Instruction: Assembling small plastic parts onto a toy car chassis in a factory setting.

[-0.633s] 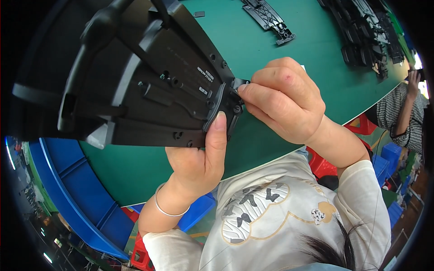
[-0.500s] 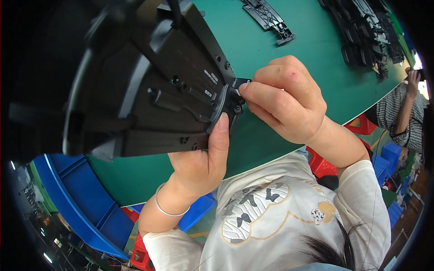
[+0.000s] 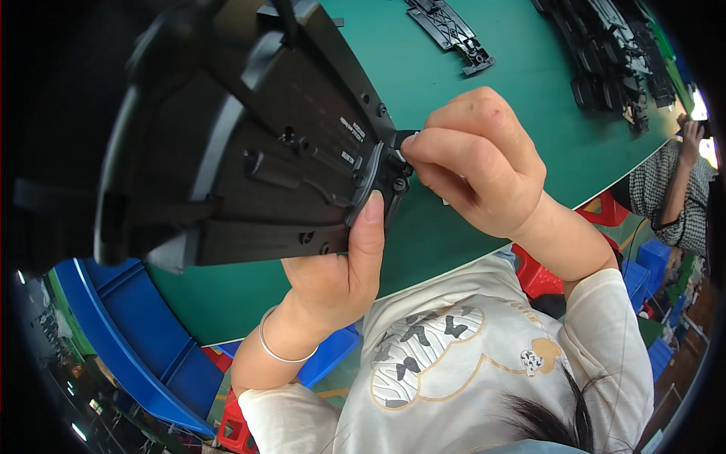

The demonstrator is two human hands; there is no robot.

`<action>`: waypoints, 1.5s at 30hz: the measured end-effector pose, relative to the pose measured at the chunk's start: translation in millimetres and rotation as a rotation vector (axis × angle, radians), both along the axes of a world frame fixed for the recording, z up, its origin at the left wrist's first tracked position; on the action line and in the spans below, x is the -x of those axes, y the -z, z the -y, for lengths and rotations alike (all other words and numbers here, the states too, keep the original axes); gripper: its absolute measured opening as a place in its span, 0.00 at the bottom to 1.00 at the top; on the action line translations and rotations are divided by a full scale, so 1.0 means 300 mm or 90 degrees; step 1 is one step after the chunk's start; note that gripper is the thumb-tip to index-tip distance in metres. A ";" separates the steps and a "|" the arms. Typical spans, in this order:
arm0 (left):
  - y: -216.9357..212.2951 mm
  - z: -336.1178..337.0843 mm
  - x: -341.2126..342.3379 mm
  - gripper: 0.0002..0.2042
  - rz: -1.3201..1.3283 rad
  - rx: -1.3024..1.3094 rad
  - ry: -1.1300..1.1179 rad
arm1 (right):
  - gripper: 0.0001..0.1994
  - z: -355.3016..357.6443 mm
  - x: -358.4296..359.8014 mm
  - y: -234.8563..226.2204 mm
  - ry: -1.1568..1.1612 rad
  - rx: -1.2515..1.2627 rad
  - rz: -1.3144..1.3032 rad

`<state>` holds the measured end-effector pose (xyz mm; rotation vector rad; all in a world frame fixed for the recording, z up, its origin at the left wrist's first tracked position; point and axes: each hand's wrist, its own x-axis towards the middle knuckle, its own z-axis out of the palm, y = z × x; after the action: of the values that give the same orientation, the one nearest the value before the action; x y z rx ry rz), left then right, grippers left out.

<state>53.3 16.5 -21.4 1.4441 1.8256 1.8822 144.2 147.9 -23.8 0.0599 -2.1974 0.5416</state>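
Here, the left hand (image 3: 340, 265) grips the black plastic housing (image 3: 249, 151) from below; the right hand (image 3: 476, 159) pinches its small end bracket (image 3: 393, 170) above the green tabletop (image 3: 484, 83).

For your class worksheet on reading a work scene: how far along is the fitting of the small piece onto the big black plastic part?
Done: the left hand grips the large black plastic part above the green table.

In hand: the right hand pinches a small black piece against its edge.

Left: whether it is seated cannot be told; more black parts and a single black strip lie untouched.
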 end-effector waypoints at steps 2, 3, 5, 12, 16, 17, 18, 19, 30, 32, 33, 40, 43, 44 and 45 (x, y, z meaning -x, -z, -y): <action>-0.008 -0.002 0.001 0.03 -0.011 0.005 -0.018 | 0.17 -0.002 0.003 0.001 0.000 0.019 -0.007; -0.013 -0.001 0.005 0.03 -0.011 0.004 -0.019 | 0.17 -0.004 0.002 0.000 0.001 0.003 0.006; -0.023 0.001 0.015 0.02 -0.041 0.039 -0.002 | 0.18 -0.007 -0.002 -0.004 0.001 -0.014 0.018; -0.017 -0.003 0.009 0.02 -0.018 0.011 -0.021 | 0.19 0.001 -0.008 -0.012 0.051 -0.046 0.041; -0.023 -0.004 0.010 0.02 -0.043 0.029 -0.024 | 0.18 0.001 -0.011 -0.017 0.058 -0.036 0.059; -0.023 -0.005 0.009 0.02 -0.052 0.039 -0.023 | 0.18 0.000 -0.006 -0.010 0.058 -0.035 0.060; -0.023 -0.007 0.008 0.02 -0.052 0.039 -0.022 | 0.13 -0.001 0.003 0.002 0.067 -0.033 0.018; -0.023 -0.008 0.006 0.02 -0.060 0.037 -0.022 | 0.09 -0.002 0.008 0.009 0.075 -0.032 -0.025; -0.001 -0.009 0.001 0.03 -0.055 0.007 -0.033 | 0.10 -0.004 0.008 0.018 0.039 -0.015 -0.043; 0.003 -0.008 0.003 0.03 -0.065 0.015 -0.026 | 0.10 -0.006 0.008 0.018 0.030 -0.019 -0.048; 0.002 -0.007 0.002 0.03 -0.064 0.016 -0.026 | 0.10 -0.006 0.009 0.019 0.027 -0.016 -0.047; 0.011 -0.008 0.003 0.03 -0.040 -0.001 -0.012 | 0.10 -0.007 0.017 0.018 0.019 0.020 -0.054; 0.012 -0.005 0.001 0.05 -0.018 -0.020 0.008 | 0.11 -0.005 0.014 0.008 0.015 0.032 -0.043; 0.011 -0.004 0.003 0.06 -0.017 -0.020 0.028 | 0.11 -0.004 0.013 0.006 0.016 0.030 -0.047; 0.009 -0.002 0.003 0.06 -0.021 -0.021 0.029 | 0.12 -0.003 0.011 0.002 0.005 0.061 -0.019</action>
<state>52.4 17.3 -24.1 1.5240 1.7682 1.8862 140.9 148.7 -24.5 0.0091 -2.1395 0.6367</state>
